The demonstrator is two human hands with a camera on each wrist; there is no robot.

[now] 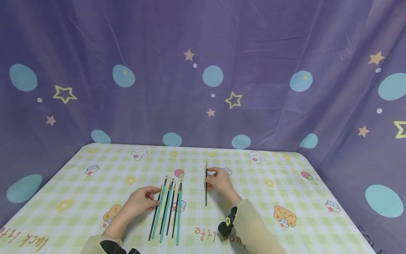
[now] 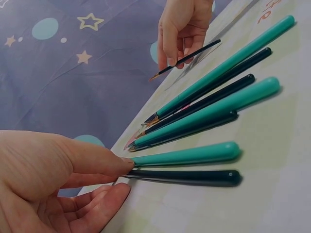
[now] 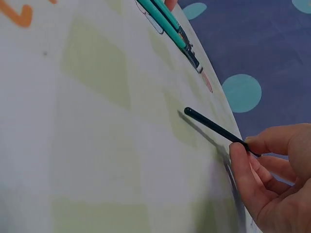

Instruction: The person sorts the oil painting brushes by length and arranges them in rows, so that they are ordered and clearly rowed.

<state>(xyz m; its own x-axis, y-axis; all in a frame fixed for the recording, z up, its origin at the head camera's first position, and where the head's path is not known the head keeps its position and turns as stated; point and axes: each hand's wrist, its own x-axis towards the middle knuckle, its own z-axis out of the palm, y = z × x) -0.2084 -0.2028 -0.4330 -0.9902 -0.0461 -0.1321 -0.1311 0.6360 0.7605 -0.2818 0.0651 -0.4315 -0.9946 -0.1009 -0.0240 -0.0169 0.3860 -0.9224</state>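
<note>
Head view fwd/down, far; wrist views close, tilted, sharing teal brushes (image 2: 209, 109) (R prob. two).

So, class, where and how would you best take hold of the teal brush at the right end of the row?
Probably pinch the teal brush across the middle of its handle, coming from the right. It lies lengthwise with its bristles at the far end and its long, slim handle exposed. A dark brush crowds its left, while the right faces uncovered tablecloth.
</note>
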